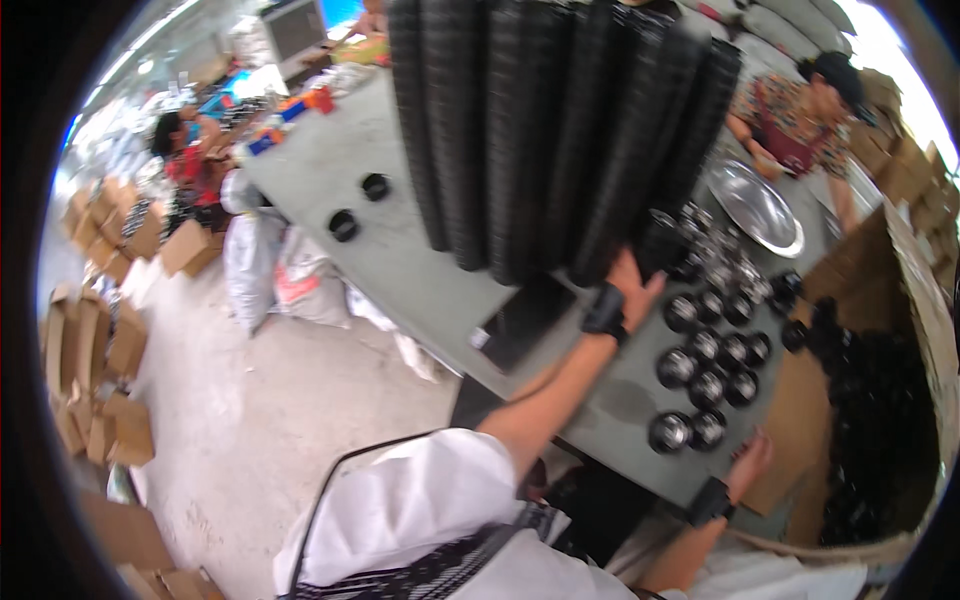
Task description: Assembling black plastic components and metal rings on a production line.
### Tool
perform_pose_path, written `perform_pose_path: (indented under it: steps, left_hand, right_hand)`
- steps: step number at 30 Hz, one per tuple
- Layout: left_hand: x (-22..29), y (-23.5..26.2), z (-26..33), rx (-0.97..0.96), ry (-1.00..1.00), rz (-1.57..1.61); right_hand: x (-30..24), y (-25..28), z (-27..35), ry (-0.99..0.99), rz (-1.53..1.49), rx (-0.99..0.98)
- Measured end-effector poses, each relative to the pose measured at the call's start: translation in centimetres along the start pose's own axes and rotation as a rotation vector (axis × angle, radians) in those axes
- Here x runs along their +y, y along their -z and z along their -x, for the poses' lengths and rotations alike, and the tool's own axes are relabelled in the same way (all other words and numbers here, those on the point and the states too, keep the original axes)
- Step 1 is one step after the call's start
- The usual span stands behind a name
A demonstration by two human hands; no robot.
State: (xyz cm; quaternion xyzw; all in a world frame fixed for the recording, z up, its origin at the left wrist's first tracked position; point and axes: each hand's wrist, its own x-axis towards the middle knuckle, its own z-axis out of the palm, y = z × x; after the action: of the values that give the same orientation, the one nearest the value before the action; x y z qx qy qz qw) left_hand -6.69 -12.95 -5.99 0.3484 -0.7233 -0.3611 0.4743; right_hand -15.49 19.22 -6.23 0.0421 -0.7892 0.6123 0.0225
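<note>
We are reaching our left hand [632, 283] up the grey table [400, 250], its grip resting released against the foot of the tall black stacks [540, 130], which are rising at twelve o'clock from it. Our right hand [752, 460] is lying flat, released, on the cardboard box [800, 420], with shiny black caps [705, 375] at eleven o'clock.
</note>
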Motion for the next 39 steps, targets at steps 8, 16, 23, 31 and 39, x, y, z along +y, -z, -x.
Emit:
perform_pose_path:
  steps: [8,16,23,31,39]
  left_hand:
    - [-0.5,-0.6,1.3,0.071,-0.122,-0.034]
    - [0.0,-2.0,1.4,0.081,0.137,-0.139]
    - [3.3,-0.8,6.7,0.117,-0.208,-0.214]
    - [-1.0,-4.1,2.8,0.001,-0.111,-0.03]
    - [-1.6,-4.3,1.7,-0.001,-0.12,-0.025]
  right_hand:
    - [2.3,0.0,-1.5,-0.059,-0.226,-0.039]
    - [1.3,-0.5,-0.7,-0.069,-0.265,-0.026]
    - [1.2,-0.4,-0.7,-0.078,-0.325,-0.061]
    - [0.8,-0.1,-0.1,-0.07,-0.34,-0.062]
    - [0.0,-0.4,-0.2,-0.089,-0.392,-0.088]
